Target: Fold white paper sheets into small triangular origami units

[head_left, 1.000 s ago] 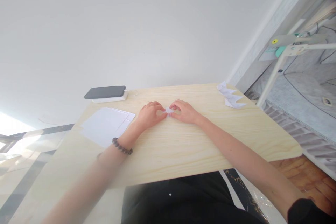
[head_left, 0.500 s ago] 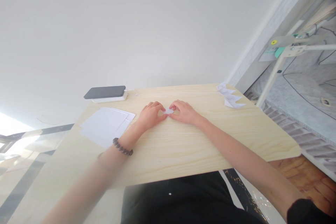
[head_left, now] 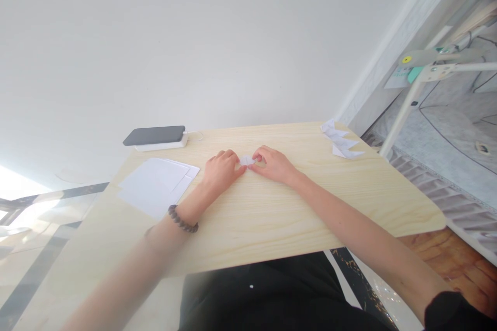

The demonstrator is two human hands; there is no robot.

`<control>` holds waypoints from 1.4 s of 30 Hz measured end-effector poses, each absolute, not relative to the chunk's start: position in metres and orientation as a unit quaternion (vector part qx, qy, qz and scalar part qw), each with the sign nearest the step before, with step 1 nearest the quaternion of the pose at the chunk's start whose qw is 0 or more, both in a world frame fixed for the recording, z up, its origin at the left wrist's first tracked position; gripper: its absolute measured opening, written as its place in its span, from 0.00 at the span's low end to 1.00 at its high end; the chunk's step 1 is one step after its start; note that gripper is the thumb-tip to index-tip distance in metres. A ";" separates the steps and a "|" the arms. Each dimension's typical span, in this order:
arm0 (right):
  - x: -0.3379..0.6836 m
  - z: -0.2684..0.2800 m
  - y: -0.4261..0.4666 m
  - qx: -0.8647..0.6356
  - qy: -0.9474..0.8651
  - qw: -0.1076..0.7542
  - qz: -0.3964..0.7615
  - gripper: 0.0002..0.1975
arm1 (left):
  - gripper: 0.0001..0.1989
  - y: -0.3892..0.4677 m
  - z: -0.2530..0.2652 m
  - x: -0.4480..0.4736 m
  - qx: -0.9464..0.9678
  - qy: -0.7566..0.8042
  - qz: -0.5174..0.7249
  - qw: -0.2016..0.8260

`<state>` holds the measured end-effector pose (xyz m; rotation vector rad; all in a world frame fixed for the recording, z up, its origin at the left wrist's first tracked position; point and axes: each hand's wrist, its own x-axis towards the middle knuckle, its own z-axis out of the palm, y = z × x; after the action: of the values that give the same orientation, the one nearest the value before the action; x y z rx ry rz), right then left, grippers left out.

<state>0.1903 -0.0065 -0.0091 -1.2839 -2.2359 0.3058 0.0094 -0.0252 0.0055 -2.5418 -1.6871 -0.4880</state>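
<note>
Between my two hands is a small folded piece of white paper (head_left: 247,160), close above or on the wooden table (head_left: 248,217). My left hand (head_left: 222,168) pinches its left side with thumb and fingers. On the opposite side my right hand (head_left: 274,164) grips the paper's right edge between thumb and bent forefinger. The fingers hide part of the paper, so its exact folds cannot be made out. A stack of flat white paper sheets (head_left: 155,181) lies left of my left hand, partly behind that forearm.
Several folded white paper pieces (head_left: 341,140) lie at the table's far right corner. At the back left a dark phone (head_left: 155,135) rests on a white block (head_left: 163,146) with a cable. A white metal frame (head_left: 407,103) stands beyond the right edge; a wall rises behind.
My fingers have shifted slightly on the paper, and more of its surface shows between them. My right fingertips are a little farther from the left ones. The sheets and folded pieces stay put.
</note>
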 end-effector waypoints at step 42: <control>0.187 -0.006 -0.009 -0.480 -0.838 0.234 0.112 0.09 | 0.12 -0.021 0.004 0.006 -0.837 -0.511 -0.196 -0.019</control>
<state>0.1872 -0.0090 -0.0062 -1.3165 -2.3008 0.3063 0.0061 -0.0211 0.0041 -2.6601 -1.6250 -0.6241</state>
